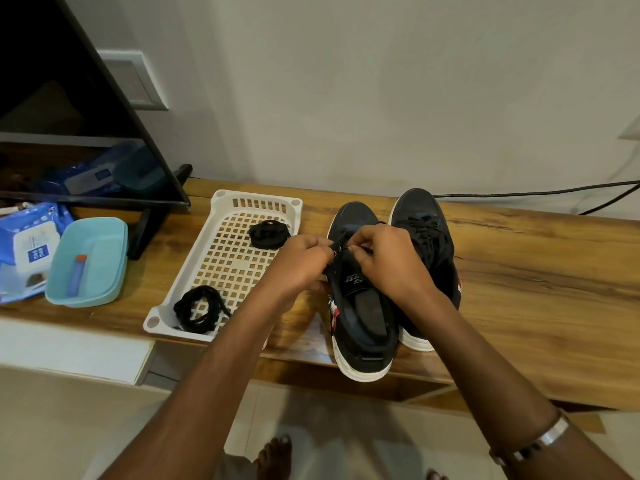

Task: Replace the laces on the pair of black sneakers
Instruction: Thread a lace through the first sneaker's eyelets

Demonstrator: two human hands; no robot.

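Both hands, left hand (300,259) and right hand (382,258), pinch a lace (341,241) over the near sneaker (360,320), whose heel overhangs the bench edge (298,358) at 6 o'clock; basket (221,199) at 9.

Both forearms extended toward 12 o'clock, converging. Left hand (298,259) and right hand (384,258) side by side, fingers curled, fingertips pinching inward, nearly touching.
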